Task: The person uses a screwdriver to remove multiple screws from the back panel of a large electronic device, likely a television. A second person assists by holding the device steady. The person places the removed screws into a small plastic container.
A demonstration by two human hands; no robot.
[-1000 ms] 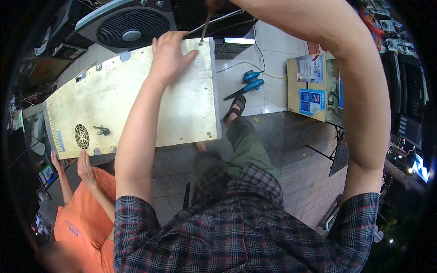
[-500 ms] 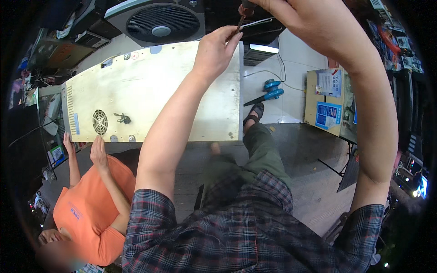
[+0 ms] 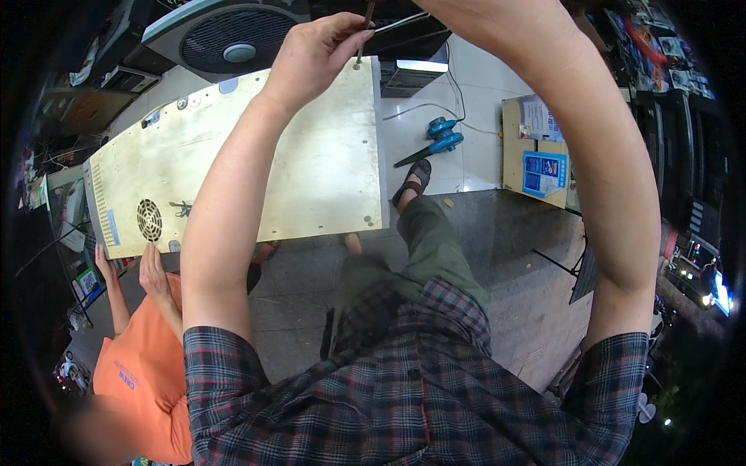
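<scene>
At the upper right corner of a pale metal panel [image 3: 326,179], the left hand [image 3: 311,58] pinches the shaft of a slim screwdriver [image 3: 360,53] between thumb and fingers; the tool slants, its lower end at the corner and its upper part cut off by the frame. The right hand lies beyond the upper edge, so its grip cannot be told; only the right forearm [image 3: 602,132] shows, arching down the right side and covering part of a wooden board [image 3: 514,167] that bears a blue sheet [image 3: 544,172]. The left forearm [image 3: 229,202] crosses the panel and hides a strip of its face, left of which appear a round grille [image 3: 149,220] and a short dark cable [image 3: 183,208]. Behind the panel's far edge stands a grey unit [image 3: 167,39] with a ribbed round front; a dark box [image 3: 416,78] sits just beside the corner. On the floor to the right, a blue blower [image 3: 443,138] lies with its nozzle near the person's sandalled foot [image 3: 413,182], and a pale cord [image 3: 416,107] runs past it. At lower left, a co-worker in an orange shirt [image 3: 144,373] has both hands at the panel's near left edge.
</scene>
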